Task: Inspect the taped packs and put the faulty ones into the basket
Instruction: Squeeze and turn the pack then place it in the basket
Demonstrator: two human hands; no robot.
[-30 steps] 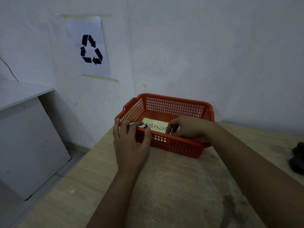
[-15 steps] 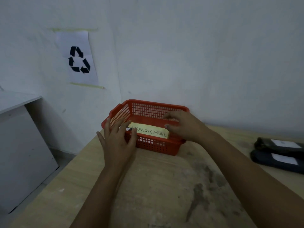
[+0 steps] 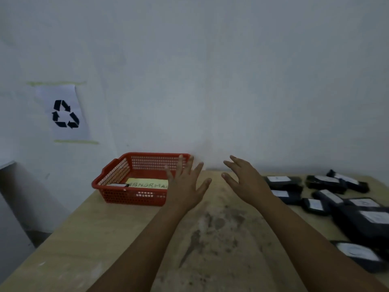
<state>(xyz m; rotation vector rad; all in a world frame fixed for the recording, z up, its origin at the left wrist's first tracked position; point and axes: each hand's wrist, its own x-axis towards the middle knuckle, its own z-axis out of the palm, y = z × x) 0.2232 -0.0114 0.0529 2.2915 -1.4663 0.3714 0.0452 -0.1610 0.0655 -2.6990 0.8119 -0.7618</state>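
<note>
A red plastic basket [image 3: 117, 175] stands at the table's far left, near the wall. Inside it lie a yellow note [image 3: 147, 183] reading ABNORMAL and one small dark pack [image 3: 117, 185] at the front left. My left hand [image 3: 186, 184] hovers with fingers spread in front of the basket's right end, holding nothing. My right hand [image 3: 244, 180] is raised over the table's middle, fingers spread and empty. Several black taped packs with white labels [image 3: 324, 182] lie scattered on the right side of the table.
The wooden table [image 3: 210, 239] has dark stains in its middle. A white wall runs behind it, with a recycling sign [image 3: 65, 113] taped at the left. A grey cabinet edge [image 3: 6, 165] shows at the far left, beyond the table's left edge.
Both hands have lifted off the basket and moved right with fingers spread. The view has swung right, so the basket sits further left and more black packs show.
</note>
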